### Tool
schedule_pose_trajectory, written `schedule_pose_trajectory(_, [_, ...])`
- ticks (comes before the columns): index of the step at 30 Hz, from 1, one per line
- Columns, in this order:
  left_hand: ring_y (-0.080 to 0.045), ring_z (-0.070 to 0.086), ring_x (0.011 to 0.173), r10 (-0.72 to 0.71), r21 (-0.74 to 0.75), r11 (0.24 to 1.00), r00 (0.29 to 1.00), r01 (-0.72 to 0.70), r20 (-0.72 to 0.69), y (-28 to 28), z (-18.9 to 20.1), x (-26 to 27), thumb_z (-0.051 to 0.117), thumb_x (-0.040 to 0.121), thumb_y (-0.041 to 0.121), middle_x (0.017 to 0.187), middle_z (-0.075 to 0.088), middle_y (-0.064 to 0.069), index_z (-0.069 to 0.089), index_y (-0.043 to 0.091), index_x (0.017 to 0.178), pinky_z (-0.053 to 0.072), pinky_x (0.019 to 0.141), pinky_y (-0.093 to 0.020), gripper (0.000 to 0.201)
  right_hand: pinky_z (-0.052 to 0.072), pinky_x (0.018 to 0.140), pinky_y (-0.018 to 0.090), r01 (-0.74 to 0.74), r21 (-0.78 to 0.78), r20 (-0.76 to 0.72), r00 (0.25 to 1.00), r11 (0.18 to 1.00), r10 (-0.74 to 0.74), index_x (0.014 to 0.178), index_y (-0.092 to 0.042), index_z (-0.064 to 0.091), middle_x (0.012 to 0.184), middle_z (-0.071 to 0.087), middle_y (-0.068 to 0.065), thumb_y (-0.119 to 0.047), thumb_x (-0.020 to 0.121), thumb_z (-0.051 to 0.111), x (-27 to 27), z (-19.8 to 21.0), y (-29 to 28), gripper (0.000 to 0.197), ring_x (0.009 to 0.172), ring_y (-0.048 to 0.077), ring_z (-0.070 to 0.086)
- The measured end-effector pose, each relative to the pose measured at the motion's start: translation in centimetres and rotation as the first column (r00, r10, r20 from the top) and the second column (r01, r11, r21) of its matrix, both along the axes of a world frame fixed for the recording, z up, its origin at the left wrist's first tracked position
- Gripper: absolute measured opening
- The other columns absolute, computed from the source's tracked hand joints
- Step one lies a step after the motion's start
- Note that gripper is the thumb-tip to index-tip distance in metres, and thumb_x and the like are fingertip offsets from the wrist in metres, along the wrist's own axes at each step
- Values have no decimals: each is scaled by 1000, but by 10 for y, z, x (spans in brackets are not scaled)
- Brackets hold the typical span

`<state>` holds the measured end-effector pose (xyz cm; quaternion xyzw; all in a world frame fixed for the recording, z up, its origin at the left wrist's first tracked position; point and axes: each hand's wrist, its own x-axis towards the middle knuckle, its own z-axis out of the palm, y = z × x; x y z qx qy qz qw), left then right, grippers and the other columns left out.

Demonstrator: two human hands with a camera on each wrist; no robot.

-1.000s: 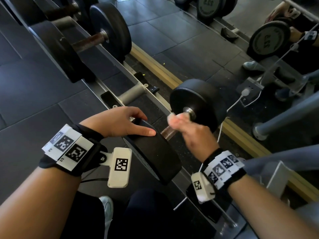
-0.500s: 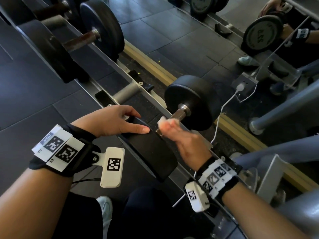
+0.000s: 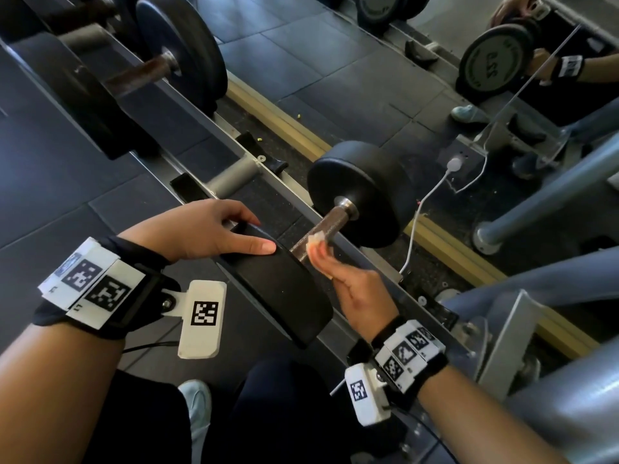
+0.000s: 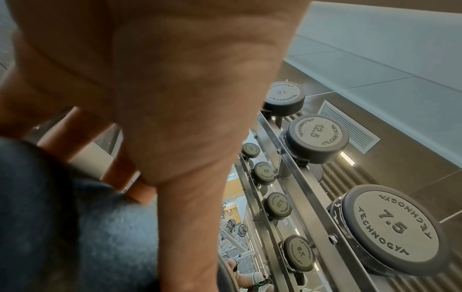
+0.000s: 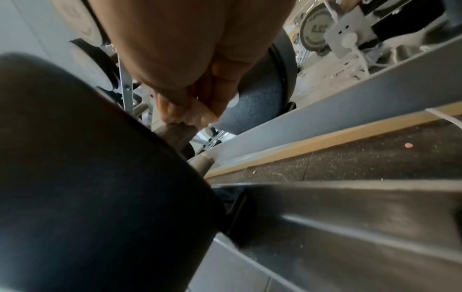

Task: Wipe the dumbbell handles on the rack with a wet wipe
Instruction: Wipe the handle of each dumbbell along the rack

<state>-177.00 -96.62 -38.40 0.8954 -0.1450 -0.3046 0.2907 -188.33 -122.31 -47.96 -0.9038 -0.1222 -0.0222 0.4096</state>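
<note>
A black dumbbell lies across the rack [image 3: 231, 135] in front of me; its near head [image 3: 278, 283] is under my left hand [image 3: 204, 229], thumb flat on top and fingers curled over the far edge. Its rusty knurled handle [image 3: 326, 224] runs up to the far head [image 3: 360, 192]. My right hand [image 3: 338, 266] pinches a small white wet wipe [image 3: 316, 237] and presses it on the handle close to the near head. In the right wrist view the wipe [image 5: 195, 114] shows between the fingertips against the handle [image 5: 175, 132]. The left wrist view shows mostly my left hand [image 4: 175, 98].
A bigger dumbbell [image 3: 182, 51] with a rusty handle sits farther left on the rack. A mirror [image 3: 435, 45] runs behind the rack, with a wooden strip [image 3: 445, 242] at its foot and a white charger cable [image 3: 415, 226]. Grey machine frame parts [image 3: 536, 329] stand at the right.
My right hand has slid the wipe along the handle from the far head toward the near head. The left hand has stayed on the near head.
</note>
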Motion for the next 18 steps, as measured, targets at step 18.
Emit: schedule_pose_trajectory(18, [-14,55,111,-12,-9,1000,1000,12,3,0,1,0,59,49,81,123,57,9,57,39,122,42,97,-35,84,57,63,19,669,511,-241,714,539,-658,100,-37,52,100,62,-9,-16,98,56,21,-2,2,21,90,5,65])
